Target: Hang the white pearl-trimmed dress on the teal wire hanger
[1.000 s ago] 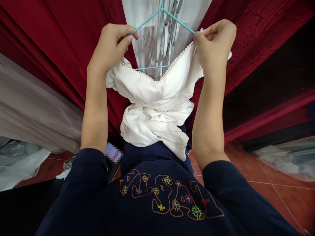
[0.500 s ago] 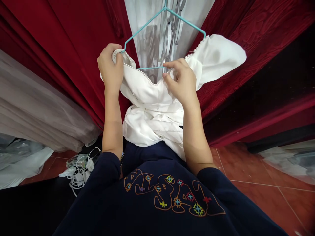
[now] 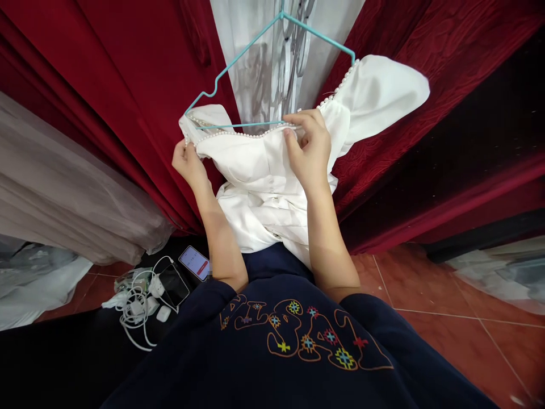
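A white dress (image 3: 249,162) with a pearl-beaded neckline hangs in front of me on a light-blue hanger (image 3: 251,45). Its right shoulder and puffed sleeve rest over the hanger's right arm. On the left, the hanger's end pokes into the other shoulder of the dress. My left hand (image 3: 189,162) is closed on the beaded edge below that shoulder, fingers pinched. My right hand (image 3: 310,145) pinches the neckline near its middle, where the hanger's lower bar meets the fabric. The dress's lower part lies bunched against my lap.
Red curtains (image 3: 123,74) hang at both sides, with white drapery between them. Greyish sheer fabric (image 3: 76,182) hangs at left. On a black surface lie a phone (image 3: 195,262), a second dark-screened phone (image 3: 175,287) and white cables (image 3: 136,312). Red tiles (image 3: 447,335) cover the floor.
My left hand has moved down from the hanger's left shoulder to the beaded edge. The dress's left shoulder now sits lower, exposing the hanger's notch and end. My right hand has barely shifted.
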The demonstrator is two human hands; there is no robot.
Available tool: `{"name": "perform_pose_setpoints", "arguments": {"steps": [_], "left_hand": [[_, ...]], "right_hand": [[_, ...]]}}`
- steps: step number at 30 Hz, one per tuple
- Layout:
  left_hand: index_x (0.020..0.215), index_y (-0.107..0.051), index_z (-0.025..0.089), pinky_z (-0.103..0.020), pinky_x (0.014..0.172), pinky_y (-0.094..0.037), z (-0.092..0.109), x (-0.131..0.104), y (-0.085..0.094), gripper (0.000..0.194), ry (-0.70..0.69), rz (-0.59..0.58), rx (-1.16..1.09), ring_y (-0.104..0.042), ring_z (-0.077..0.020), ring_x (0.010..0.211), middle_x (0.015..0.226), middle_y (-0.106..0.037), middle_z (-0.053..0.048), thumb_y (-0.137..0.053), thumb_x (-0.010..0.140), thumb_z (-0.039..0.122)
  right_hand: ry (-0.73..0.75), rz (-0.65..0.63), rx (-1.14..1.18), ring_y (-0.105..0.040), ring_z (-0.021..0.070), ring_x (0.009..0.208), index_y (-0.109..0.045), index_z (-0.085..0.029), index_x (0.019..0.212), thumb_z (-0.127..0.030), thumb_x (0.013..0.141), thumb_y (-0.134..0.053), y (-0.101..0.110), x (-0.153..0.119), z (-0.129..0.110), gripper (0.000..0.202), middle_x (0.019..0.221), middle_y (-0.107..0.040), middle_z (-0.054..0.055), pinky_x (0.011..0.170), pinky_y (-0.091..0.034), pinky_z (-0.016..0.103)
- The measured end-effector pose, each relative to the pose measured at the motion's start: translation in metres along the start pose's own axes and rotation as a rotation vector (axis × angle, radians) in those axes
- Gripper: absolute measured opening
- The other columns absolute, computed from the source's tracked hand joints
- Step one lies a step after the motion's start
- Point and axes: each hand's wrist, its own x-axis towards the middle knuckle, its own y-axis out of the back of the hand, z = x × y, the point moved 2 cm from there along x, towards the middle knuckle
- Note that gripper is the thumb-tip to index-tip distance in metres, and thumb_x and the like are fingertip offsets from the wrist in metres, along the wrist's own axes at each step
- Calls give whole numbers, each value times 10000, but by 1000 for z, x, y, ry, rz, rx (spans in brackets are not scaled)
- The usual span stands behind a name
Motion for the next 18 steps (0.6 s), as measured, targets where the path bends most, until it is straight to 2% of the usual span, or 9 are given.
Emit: {"name": "perform_pose_setpoints", "arguments": {"steps": [2, 3, 6, 9, 11, 14, 18], "left_hand": [[932, -691, 179, -219, 684, -497, 0, -15, -2, 144, 75, 127, 28, -644, -144, 818, 851, -659, 8, -639, 1008, 291], [878, -695, 177, -213, 643, -481, 4, -18, -1, 125, 101, 143, 60, -634, -145, 773, 806, -641, 9, -667, 964, 264], [758, -708, 164, -199, 585, -441, 21, -22, 9, 116, 158, 86, 182, -591, -134, 678, 706, -603, 16, -659, 856, 128], [759, -749, 154, -202, 605, -465, 37, -27, 20, 161, 150, 27, 214, -604, -137, 663, 696, -641, 13, -633, 773, 42], [808, -774, 155, -216, 667, -515, 48, -31, 17, 197, 49, 19, 149, -662, -154, 722, 761, -701, -3, -628, 763, 31], [902, -788, 171, -265, 808, -578, 64, -35, 1, 229, -165, -8, 18, -729, -187, 864, 902, -761, -32, -627, 796, 46], [924, -723, 217, -322, 846, -602, 77, -40, -25, 126, -302, -48, -95, -724, -201, 863, 899, -723, -32, -747, 836, 131]], "right_hand": [[-1, 33, 14, -668, 209, 995, -709, -288, 1244, -404, 1088, -497, 0, 1, 2, 288, 1298, -650, 62, 950, -629, 434], [-1, 50, 23, -669, 219, 1031, -717, -285, 1225, -408, 1088, -498, -1, 2, 3, 286, 1281, -655, 64, 971, -627, 443], [10, 114, 49, -667, 238, 1114, -726, -273, 1166, -391, 1086, -498, -8, 4, 10, 270, 1237, -669, 67, 1055, -604, 483], [45, 159, 43, -658, 253, 1196, -726, -270, 1120, -352, 1076, -506, -14, 7, 17, 238, 1197, -684, 64, 1153, -544, 540], [57, 159, 22, -652, 262, 1225, -728, -274, 1116, -345, 1069, -515, -15, 8, 20, 229, 1191, -688, 63, 1181, -515, 565], [39, 144, -21, -645, 268, 1242, -726, -282, 1130, -347, 1072, -501, -12, 8, 18, 241, 1212, -678, 67, 1199, -492, 582], [-45, 121, -61, -601, 285, 1329, -720, -289, 1183, -369, 1092, -433, -11, 6, 8, 311, 1285, -656, 86, 1229, -454, 620]]}}
